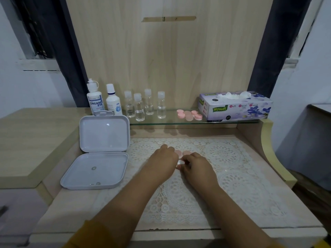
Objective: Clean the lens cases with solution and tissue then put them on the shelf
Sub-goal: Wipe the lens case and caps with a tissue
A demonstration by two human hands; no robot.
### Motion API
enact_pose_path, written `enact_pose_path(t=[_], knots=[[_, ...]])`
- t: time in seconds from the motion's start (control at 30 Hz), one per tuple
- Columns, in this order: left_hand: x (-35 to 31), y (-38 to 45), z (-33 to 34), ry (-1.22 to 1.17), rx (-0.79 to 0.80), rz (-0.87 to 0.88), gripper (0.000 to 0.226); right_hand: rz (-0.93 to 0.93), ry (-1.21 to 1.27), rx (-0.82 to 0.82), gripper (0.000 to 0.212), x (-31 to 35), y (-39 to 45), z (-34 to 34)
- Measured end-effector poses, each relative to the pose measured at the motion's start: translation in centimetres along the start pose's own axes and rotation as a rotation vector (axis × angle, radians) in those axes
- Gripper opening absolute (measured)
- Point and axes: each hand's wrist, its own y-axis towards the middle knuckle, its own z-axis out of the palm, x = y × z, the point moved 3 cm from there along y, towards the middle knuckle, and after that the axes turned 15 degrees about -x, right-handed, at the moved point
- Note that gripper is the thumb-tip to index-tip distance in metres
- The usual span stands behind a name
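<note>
**Both hands meet over pink lens case**

Right hand (194, 165) fingers (182, 161) pinch a small pale piece; left hand (163, 161) curled, grip hidden. Pink lens case (181, 153) lies just beyond both, on the lace-covered surface (232, 176). Shelf (170, 123) farther back.

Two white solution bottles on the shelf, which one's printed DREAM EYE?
The leftmost bottle, at the shelf's left end; its neighbour shows only a blue mark.

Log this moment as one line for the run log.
hands: left hand and right hand on pink lens case | place: lace mat | shelf: pink cases
</note>
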Motion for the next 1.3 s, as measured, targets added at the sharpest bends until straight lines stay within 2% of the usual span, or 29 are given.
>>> enact_pose_path(t=[0.1, 0.17, 0.23, 0.27, 0.33, 0.4, 0.47, 0.6, 0.7, 0.83, 0.97, 1.07, 1.17, 1.3], knots=[[1.2, -0.4, 1.2, -0.221, -0.033, -0.16, 0.017, 0.012, -0.012, 0.001, 0.027, -0.1, 0.1, 0.1], [2.1, -1.3, 1.8, -0.574, -0.065, -0.399, 0.012, 0.021, -0.008, 0.006, 0.028, -0.1, 0.1, 0.1], [3.0, -2.3, 1.8, -0.935, -0.177, -0.642, 0.009, 0.024, -0.002, 0.008, 0.028, -0.1, 0.0, 0.0], [3.5, -2.6, 1.7, -1.035, -0.265, -0.738, 0.011, 0.027, 0.001, 0.01, 0.028, -0.1, 0.0, 0.0], [4.0, -2.7, 1.5, -1.057, -0.362, -0.812, 0.006, 0.029, -0.001, 0.016, 0.028, -0.2, 0.0, 0.0], [3.8, -2.5, 1.1, -0.951, -0.326, -0.701, 0.018, 0.023, -0.01, 0.02, 0.029, -0.2, 0.1, 0.1], [3.4, -2.2, 0.9, -0.785, -0.249, -0.513, 0.028, 0.02, -0.013, 0.02, 0.031, -0.2, 0.1, 0.1], [2.7, -1.5, 0.8, -0.445, -0.053, -0.218, 0.033, 0.018, -0.011, 0.021, 0.032, -0.1, 0.1, 0.1], [2.7, -0.9, 0.8, -0.291, 0.04, -0.121, 0.031, 0.011, -0.016, 0.018, 0.032, -0.1, 0.1, 0.1], [1.8, -1.2, -0.1, -0.191, 0.045, -0.045, 0.028, 0.005, -0.019, 0.014, 0.03, -0.2, 0.0, 0.0], [0.2, -0.9, -0.9, -0.02, 0.055, -0.037, 0.021, -0.009, -0.022, -0.001, 0.027, 0.1, 0.0, -0.1], [-0.1, -0.4, -0.3, -0.042, 0.079, -0.124, 0.024, -0.016, -0.039, -0.01, 0.026, 0.1, -0.1, 0.0], [0.4, -0.4, 0.2, -0.143, 0.073, -0.247, 0.021, -0.024, -0.048, -0.02, 0.025, 0.1, -0.2, 0.0], [1.9, -1.0, 1.0, -0.481, 0.043, -0.401, 0.016, -0.019, -0.06, -0.013, 0.027, 0.0, -0.1, 0.0]])
